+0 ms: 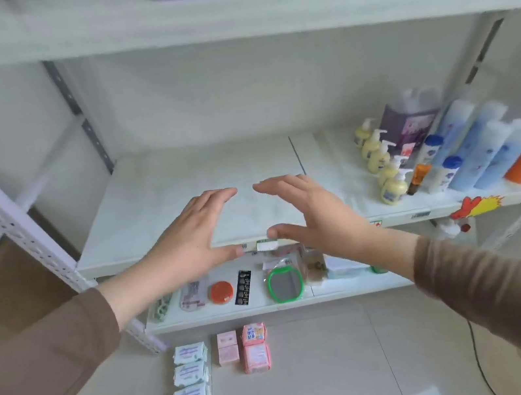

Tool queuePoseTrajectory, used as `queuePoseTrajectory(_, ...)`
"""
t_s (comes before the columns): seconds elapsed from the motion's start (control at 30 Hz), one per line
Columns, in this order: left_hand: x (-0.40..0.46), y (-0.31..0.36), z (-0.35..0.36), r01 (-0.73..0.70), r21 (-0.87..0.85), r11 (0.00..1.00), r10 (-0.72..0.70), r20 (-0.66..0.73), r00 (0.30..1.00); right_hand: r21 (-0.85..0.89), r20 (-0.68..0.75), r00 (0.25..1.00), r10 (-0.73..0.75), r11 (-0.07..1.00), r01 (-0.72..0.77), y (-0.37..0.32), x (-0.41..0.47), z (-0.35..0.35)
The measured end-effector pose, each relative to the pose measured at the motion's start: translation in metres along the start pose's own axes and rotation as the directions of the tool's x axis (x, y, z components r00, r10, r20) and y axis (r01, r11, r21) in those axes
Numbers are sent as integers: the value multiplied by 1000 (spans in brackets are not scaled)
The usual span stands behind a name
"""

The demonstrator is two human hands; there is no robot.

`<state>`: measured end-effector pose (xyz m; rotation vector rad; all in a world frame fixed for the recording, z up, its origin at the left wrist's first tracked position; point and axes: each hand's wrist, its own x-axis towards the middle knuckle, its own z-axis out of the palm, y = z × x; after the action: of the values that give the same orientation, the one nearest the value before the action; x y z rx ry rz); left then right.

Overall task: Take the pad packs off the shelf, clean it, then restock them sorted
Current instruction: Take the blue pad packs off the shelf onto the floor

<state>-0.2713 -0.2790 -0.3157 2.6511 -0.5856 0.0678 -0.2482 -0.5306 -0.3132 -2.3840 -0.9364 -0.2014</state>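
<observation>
Both hands are held out flat above the front of the middle shelf [182,189], nothing grasped in either. The left hand [189,233] and the right hand [310,213] are seen with fingers straight and fingertips turned toward each other, almost meeting, thumbs pointed inward over the shelf edge. The stretch of shelf beneath and beyond the hands is bare, so the packs appear to have been taken off already.

The pad packs are found on the floor [317,377], below the hands and nearer the person. Four white packs [189,388] are laid in a column under the left hand; just beside them, two small pink packs [227,347] and two larger pink packs [256,348] are stacked in short columns. This grouping by kind was probably done so that sorted restocking is eased.

Well to the right of the right hand, pump bottles [383,166] and blue bottles [482,150] are left standing on the same shelf. No cloth is seen, so whether the wiping is done cannot be told.
</observation>
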Motion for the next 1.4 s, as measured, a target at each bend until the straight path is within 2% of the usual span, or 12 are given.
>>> queuePoseTrajectory(0.13, 21, 32, -71, -88, 28, 996, 91, -93, 992, -69, -84, 992, -95, 994, 90, -24, 28, -71)
queuePoseTrajectory(0.33, 47, 58, -153, -177, 87, 980, 193, -236, 952, -144, -188, 971, -147, 982, 121, -47, 74, -135)
queuePoseTrajectory(0.67, 140, 73, -237, -300, 125, 946, 325, -359, 875, -132, -379, 921, -90, 990, 43, -37, 150, -214)
queuePoseTrajectory(0.8, 188, 77, -255, -283, 138, 949, 314, -397, 862, -122, -411, 908, -83, 992, 35, -8, 180, -248)
queuePoseTrajectory(1.0, 248, 71, -269, -213, 117, 970, 243, -444, 863, -147, -375, 922, -98, 988, 45, 35, 222, -290)
queuePoseTrajectory(1.23, 284, 54, -281, -130, 70, 989, 148, -458, 877, -138, -329, 940, -95, 989, 51, 69, 268, -308)
queuePoseTrajectory(1.4, 304, 43, -293, -104, 70, 992, 124, -434, 892, -137, -316, 948, -47, 991, 3, 87, 290, -317)
